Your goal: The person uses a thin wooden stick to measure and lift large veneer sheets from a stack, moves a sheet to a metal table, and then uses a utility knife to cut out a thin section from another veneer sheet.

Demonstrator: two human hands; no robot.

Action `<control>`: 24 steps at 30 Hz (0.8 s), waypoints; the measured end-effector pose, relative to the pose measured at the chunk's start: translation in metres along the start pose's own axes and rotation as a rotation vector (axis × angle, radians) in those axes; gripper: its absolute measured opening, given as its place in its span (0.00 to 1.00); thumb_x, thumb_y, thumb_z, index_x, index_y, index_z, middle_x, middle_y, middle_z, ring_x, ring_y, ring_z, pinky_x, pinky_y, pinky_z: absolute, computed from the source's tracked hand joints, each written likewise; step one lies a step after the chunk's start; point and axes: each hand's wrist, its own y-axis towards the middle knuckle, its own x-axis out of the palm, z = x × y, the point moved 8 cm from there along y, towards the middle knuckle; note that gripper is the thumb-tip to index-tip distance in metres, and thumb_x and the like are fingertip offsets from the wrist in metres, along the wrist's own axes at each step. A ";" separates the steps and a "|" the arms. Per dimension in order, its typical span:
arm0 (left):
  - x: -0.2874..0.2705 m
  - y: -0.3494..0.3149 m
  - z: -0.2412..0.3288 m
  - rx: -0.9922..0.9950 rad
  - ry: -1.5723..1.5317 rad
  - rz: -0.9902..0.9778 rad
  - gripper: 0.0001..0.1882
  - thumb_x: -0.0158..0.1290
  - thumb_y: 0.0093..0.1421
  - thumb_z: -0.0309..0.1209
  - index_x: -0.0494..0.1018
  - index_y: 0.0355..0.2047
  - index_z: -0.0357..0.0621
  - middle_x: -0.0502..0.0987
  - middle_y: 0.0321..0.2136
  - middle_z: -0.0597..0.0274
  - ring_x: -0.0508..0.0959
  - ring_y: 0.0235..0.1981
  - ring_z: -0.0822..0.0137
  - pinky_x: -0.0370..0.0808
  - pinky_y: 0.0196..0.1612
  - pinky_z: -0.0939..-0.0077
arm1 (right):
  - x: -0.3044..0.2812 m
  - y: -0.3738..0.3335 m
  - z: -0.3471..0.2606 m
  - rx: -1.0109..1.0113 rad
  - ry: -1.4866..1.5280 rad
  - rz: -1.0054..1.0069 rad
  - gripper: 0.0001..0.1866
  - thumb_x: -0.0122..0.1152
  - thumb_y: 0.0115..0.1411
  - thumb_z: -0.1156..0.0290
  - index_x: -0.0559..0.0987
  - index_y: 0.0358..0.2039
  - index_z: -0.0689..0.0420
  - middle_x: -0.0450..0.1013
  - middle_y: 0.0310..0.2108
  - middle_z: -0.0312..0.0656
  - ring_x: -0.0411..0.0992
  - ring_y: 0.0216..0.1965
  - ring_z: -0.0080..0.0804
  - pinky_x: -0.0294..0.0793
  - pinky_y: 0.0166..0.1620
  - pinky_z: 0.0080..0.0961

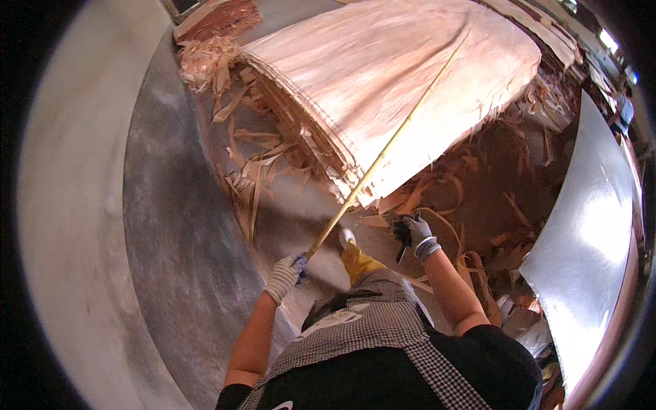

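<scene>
My left hand, in a striped knit glove, is closed round the near end of a long thin pole. The pole slants away to the right and lies over a tall stack of pale wood veneer sheets. My right hand, also gloved, is closed near the stack's front corner, apart from the pole. In it is a dark knife-like tool pointing down; its exact kind is hard to make out. The stack's edges are ragged, with torn strips hanging off.
Loose veneer scraps litter the floor to the left of the stack, and more strips lie to its right. A shiny metal sheet stands at the right. A pale wall curves along the left. Below me shows one shoe.
</scene>
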 end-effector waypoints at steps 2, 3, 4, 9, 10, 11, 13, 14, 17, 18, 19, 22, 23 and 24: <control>-0.023 0.044 -0.006 0.031 0.102 0.030 0.16 0.48 0.60 0.39 0.74 0.44 0.42 0.72 0.19 0.67 0.69 0.17 0.75 0.69 0.21 0.78 | 0.008 0.045 0.006 0.045 0.038 0.040 0.08 0.49 0.60 0.70 0.71 0.38 0.58 0.73 0.28 0.43 0.73 0.25 0.37 0.73 0.23 0.33; -0.035 0.061 0.010 0.059 0.082 0.064 0.17 0.48 0.60 0.39 0.73 0.45 0.42 0.72 0.19 0.67 0.69 0.17 0.75 0.69 0.21 0.78 | 0.011 0.072 0.010 0.037 0.013 0.088 0.08 0.49 0.60 0.70 0.71 0.39 0.57 0.72 0.28 0.43 0.73 0.25 0.37 0.72 0.23 0.34; -0.048 0.073 0.040 0.098 0.060 0.094 0.17 0.48 0.60 0.39 0.72 0.45 0.42 0.72 0.20 0.66 0.69 0.17 0.75 0.69 0.21 0.78 | 0.014 0.100 0.011 0.019 -0.009 0.138 0.08 0.50 0.60 0.70 0.70 0.39 0.56 0.72 0.27 0.43 0.73 0.25 0.37 0.72 0.22 0.34; -0.098 0.157 0.101 0.064 0.064 0.072 0.16 0.46 0.62 0.35 0.71 0.48 0.43 0.70 0.20 0.69 0.72 0.20 0.76 0.68 0.21 0.82 | 0.016 0.214 0.026 0.134 0.001 0.426 0.09 0.49 0.59 0.72 0.68 0.41 0.52 0.72 0.29 0.43 0.75 0.27 0.45 0.77 0.25 0.42; -0.111 0.172 0.115 0.169 0.163 0.116 0.17 0.45 0.62 0.35 0.70 0.48 0.43 0.70 0.19 0.67 0.71 0.19 0.75 0.69 0.22 0.80 | 0.018 0.238 0.030 0.115 0.033 0.368 0.11 0.50 0.59 0.71 0.69 0.43 0.50 0.72 0.29 0.44 0.75 0.25 0.44 0.76 0.22 0.40; -0.119 0.188 0.133 0.244 0.282 0.145 0.17 0.45 0.62 0.36 0.71 0.47 0.42 0.72 0.21 0.62 0.72 0.20 0.71 0.70 0.24 0.77 | 0.016 0.243 0.024 0.125 0.048 0.434 0.13 0.51 0.58 0.72 0.70 0.44 0.53 0.73 0.29 0.43 0.74 0.24 0.40 0.75 0.22 0.33; -0.128 0.203 0.178 0.382 0.502 0.197 0.17 0.44 0.62 0.38 0.72 0.45 0.40 0.76 0.23 0.52 0.75 0.22 0.62 0.72 0.29 0.70 | 0.009 0.239 -0.004 0.070 -0.366 0.597 0.13 0.55 0.56 0.72 0.72 0.42 0.59 0.73 0.28 0.43 0.74 0.22 0.35 0.73 0.21 0.28; -0.129 0.220 0.178 0.381 0.495 0.178 0.18 0.44 0.62 0.38 0.72 0.45 0.40 0.76 0.24 0.50 0.76 0.23 0.60 0.72 0.30 0.69 | 0.014 0.230 -0.012 0.065 -0.407 0.607 0.13 0.58 0.55 0.71 0.74 0.40 0.63 0.73 0.26 0.43 0.73 0.22 0.30 0.70 0.20 0.25; -0.125 0.262 0.184 0.436 0.485 0.141 0.19 0.43 0.62 0.39 0.73 0.45 0.38 0.77 0.27 0.46 0.77 0.26 0.56 0.72 0.31 0.67 | 0.021 0.194 -0.037 -0.020 -0.469 0.711 0.11 0.62 0.51 0.71 0.76 0.31 0.67 0.75 0.24 0.44 0.74 0.22 0.31 0.74 0.23 0.26; -0.122 0.278 0.201 0.495 0.482 0.148 0.19 0.43 0.62 0.39 0.72 0.45 0.38 0.77 0.28 0.45 0.77 0.26 0.55 0.73 0.32 0.67 | 0.018 0.193 -0.041 -0.093 -0.459 0.712 0.11 0.61 0.51 0.71 0.76 0.32 0.66 0.75 0.24 0.43 0.74 0.22 0.30 0.74 0.24 0.25; -0.114 0.293 0.222 0.555 0.477 0.149 0.19 0.43 0.62 0.39 0.72 0.45 0.38 0.77 0.28 0.45 0.78 0.26 0.55 0.73 0.32 0.67 | 0.012 0.189 -0.042 -0.164 -0.450 0.718 0.11 0.61 0.51 0.71 0.76 0.32 0.65 0.75 0.24 0.43 0.74 0.22 0.30 0.74 0.25 0.25; -0.106 0.374 0.208 0.394 0.337 -0.012 0.21 0.47 0.59 0.36 0.68 0.50 0.37 0.75 0.37 0.44 0.76 0.35 0.51 0.72 0.42 0.65 | 0.042 0.169 -0.065 -0.381 -0.568 0.703 0.10 0.61 0.52 0.70 0.76 0.33 0.60 0.74 0.22 0.42 0.74 0.23 0.28 0.72 0.27 0.25; -0.101 0.387 0.230 0.495 0.440 0.003 0.23 0.49 0.57 0.35 0.65 0.51 0.37 0.73 0.40 0.44 0.74 0.39 0.50 0.70 0.45 0.63 | 0.065 0.154 -0.084 -0.457 -0.636 0.704 0.10 0.61 0.52 0.69 0.76 0.34 0.59 0.74 0.22 0.42 0.73 0.23 0.27 0.72 0.28 0.25; -0.096 0.398 0.253 0.600 0.541 0.028 0.26 0.50 0.56 0.35 0.63 0.53 0.38 0.72 0.43 0.44 0.73 0.42 0.49 0.69 0.47 0.62 | 0.082 0.143 -0.096 -0.363 -0.616 0.740 0.09 0.59 0.53 0.68 0.76 0.32 0.57 0.74 0.21 0.45 0.74 0.23 0.30 0.71 0.27 0.27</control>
